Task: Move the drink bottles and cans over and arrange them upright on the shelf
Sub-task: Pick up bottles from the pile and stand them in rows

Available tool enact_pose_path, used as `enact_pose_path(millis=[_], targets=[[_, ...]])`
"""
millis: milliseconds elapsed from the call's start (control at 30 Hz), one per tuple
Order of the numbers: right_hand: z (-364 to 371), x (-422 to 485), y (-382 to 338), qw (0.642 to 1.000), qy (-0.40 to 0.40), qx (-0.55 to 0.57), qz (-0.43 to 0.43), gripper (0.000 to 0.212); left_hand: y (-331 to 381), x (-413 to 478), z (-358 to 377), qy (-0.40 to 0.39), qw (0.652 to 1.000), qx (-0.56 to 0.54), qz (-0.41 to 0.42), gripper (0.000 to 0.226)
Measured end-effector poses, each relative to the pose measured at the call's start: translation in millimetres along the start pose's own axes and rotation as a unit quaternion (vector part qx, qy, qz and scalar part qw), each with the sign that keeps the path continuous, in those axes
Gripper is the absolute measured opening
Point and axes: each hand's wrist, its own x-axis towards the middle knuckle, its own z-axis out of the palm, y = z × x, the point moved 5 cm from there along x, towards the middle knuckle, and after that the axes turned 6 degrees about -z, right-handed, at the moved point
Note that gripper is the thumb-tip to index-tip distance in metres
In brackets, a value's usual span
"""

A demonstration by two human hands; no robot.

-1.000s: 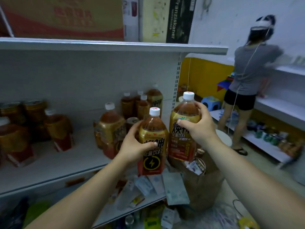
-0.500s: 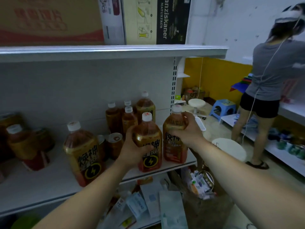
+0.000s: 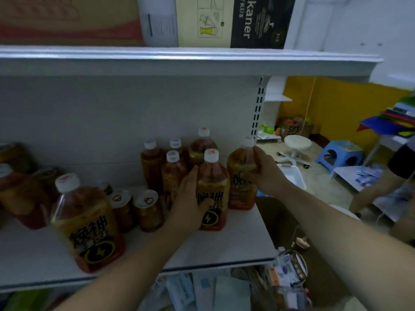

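My left hand point(image 3: 189, 198) grips an amber drink bottle point(image 3: 213, 194) with a white cap and a lightning-bolt label, standing upright on the white shelf point(image 3: 242, 241). Just to its right, my right hand point(image 3: 263, 170) holds the shoulder of a second amber bottle point(image 3: 241, 176), also upright on the shelf near its right end. Behind them stand several more bottles point(image 3: 171, 167). Two cans point(image 3: 147, 209) sit to the left, and a large bottle point(image 3: 86, 225) stands at the front left.
More bottles and cans point(image 3: 20, 187) crowd the shelf's far left. Cardboard boxes point(image 3: 226, 21) rest on the upper shelf. Below are packets and a brown bag point(image 3: 280, 277). A white stool point(image 3: 296, 144), a blue stool point(image 3: 339, 153) and another person point(image 3: 402, 167) are on the right.
Both hands have moved forward and down, bringing the two bottles from the air in front of the shelf to stand on the shelf board. My view has come closer to the shelf.
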Motion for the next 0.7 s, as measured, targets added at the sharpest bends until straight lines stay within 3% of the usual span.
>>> enact_pose_path(millis=[100,233,567,700], targets=[[5.8,10.0,4.8,1.000,-0.001,-0.007,-0.021,0.067,9.0,4.6,7.5,0.052,0.996,0.069,0.021,0.095],[16.9,14.5,23.8,1.000,-0.022,-0.018,-0.006,0.097,10.7,15.8,14.5,0.055,0.990,0.132,-0.009,0.113],[30.6,42.6,34.1,0.998,-0.030,-0.016,-0.044,0.104,22.5,33.0,29.3,0.136,0.977,0.153,-0.054,0.107],[31.6,49.1,32.3,0.998,-0.022,-0.004,-0.062,0.094,15.3,30.2,28.4,0.153,0.974,0.151,-0.072,0.108]])
